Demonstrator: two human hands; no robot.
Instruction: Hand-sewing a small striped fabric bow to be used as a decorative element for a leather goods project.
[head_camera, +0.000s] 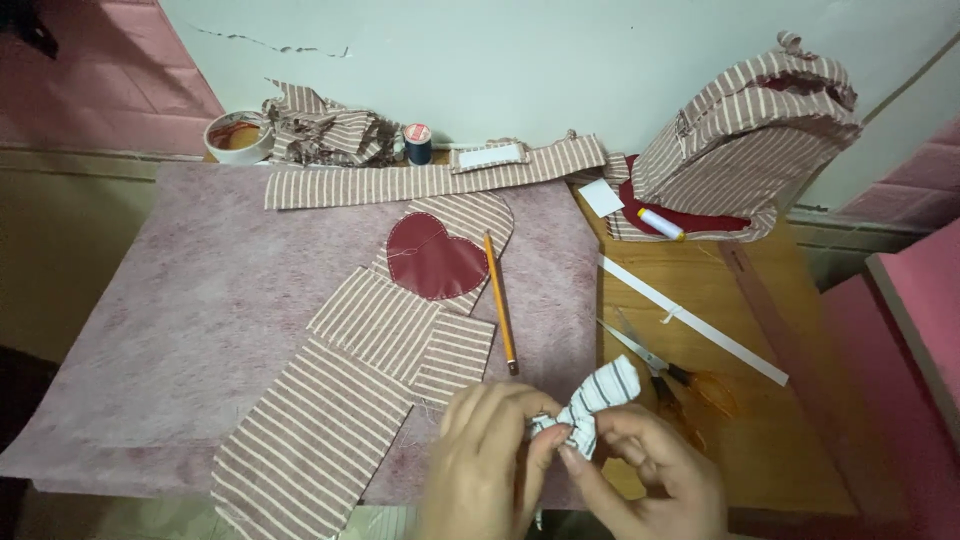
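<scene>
Both my hands meet at the bottom centre over a small bow of striped fabric (598, 398). My left hand (478, 462) pinches the bow's middle from the left, and my right hand (648, 478) grips it from below and the right. One flared end of the bow sticks up to the right above my fingers. Just left of my hands lie several flat striped fabric pieces (372, 350). A dark red heart patch (432, 258) sits on a rounded striped piece farther up. A yellow pencil (500, 302) lies beside the heart.
A pinkish felt sheet (190, 310) covers the wooden table (740, 420). Orange-handled scissors (668, 376) and a white strip (690, 320) lie right of my hands. A striped fabric house shape (745, 140), a glue stick (660, 224), a thread spool (417, 144) and a tape roll (238, 136) stand at the back.
</scene>
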